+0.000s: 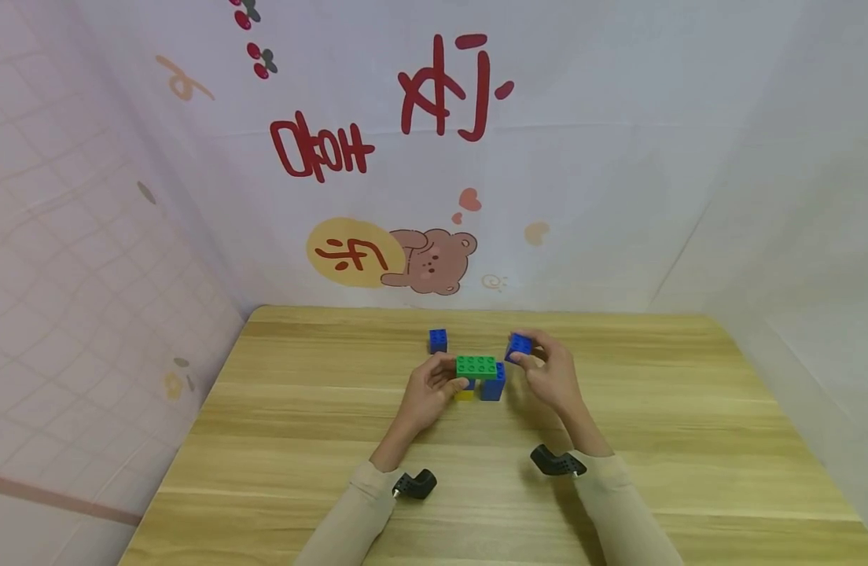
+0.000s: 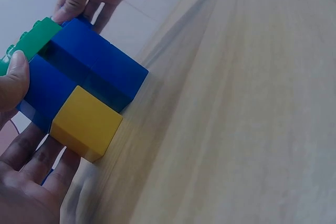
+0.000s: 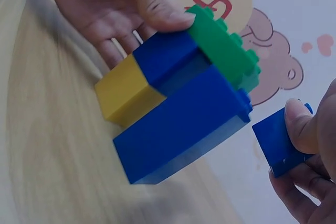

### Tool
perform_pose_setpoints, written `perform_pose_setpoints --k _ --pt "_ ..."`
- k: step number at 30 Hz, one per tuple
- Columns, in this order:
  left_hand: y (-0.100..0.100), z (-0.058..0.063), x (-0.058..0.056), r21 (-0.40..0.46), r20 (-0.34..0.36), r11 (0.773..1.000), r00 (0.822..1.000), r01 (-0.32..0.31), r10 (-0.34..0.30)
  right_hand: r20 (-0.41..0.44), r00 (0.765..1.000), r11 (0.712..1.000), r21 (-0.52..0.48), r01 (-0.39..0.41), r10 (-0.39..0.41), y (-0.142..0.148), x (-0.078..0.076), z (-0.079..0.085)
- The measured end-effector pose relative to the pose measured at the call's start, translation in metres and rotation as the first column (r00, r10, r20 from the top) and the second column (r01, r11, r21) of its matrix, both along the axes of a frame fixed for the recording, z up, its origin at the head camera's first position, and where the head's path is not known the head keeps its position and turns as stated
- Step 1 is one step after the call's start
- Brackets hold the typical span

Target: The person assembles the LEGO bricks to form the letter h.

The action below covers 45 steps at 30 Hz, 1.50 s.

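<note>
My left hand holds a small toy-brick structure on the table, thumb at the long green brick and fingers behind. Under the green brick's left end is a blue brick, and below that a yellow brick. A tall blue column stands upright beside them, its studded top showing past the green brick. To the right, my right hand pinches a separate blue brick between thumb and fingers, raised and apart from the structure.
Another blue brick stands farther back on the wooden table, behind my left hand. A printed cloth wall rises at the table's back edge. Each wrist carries a black camera mount, such as the left one.
</note>
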State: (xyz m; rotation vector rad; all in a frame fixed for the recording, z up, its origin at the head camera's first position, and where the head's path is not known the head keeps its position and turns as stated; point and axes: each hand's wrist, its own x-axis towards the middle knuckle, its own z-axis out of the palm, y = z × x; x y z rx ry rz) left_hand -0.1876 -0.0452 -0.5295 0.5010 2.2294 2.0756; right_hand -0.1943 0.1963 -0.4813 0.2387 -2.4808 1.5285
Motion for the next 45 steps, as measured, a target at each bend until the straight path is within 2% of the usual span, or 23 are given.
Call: perform_pose_setpoints --k 10,18,29,35,45 --pt "-0.001 -0.001 0.001 -0.001 0.004 1.000 1.000 -0.001 0.001 -0.020 1.000 0.999 0.027 -0.019 0.019 -0.008 0.006 0.018" --pt "-0.001 0.000 0.000 0.004 -0.001 1.000 1.000 0.002 -0.002 -0.106 0.991 0.996 0.055 -0.071 0.076 -0.021 0.013 0.032" --pt "0.001 -0.002 -0.001 0.012 -0.029 1.000 1.000 0.005 -0.005 -0.161 0.975 0.986 0.096 -0.138 0.153 -0.041 0.016 0.035" --pt "0.002 0.000 -0.002 0.010 -0.018 1.000 1.000 -0.003 0.004 -0.136 0.969 0.975 0.115 -0.190 0.205 -0.051 0.016 0.036" --pt "0.004 0.004 0.000 0.006 -0.013 1.000 1.000 0.001 -0.001 -0.144 0.961 0.967 0.132 -0.218 0.236 -0.058 0.014 0.034"
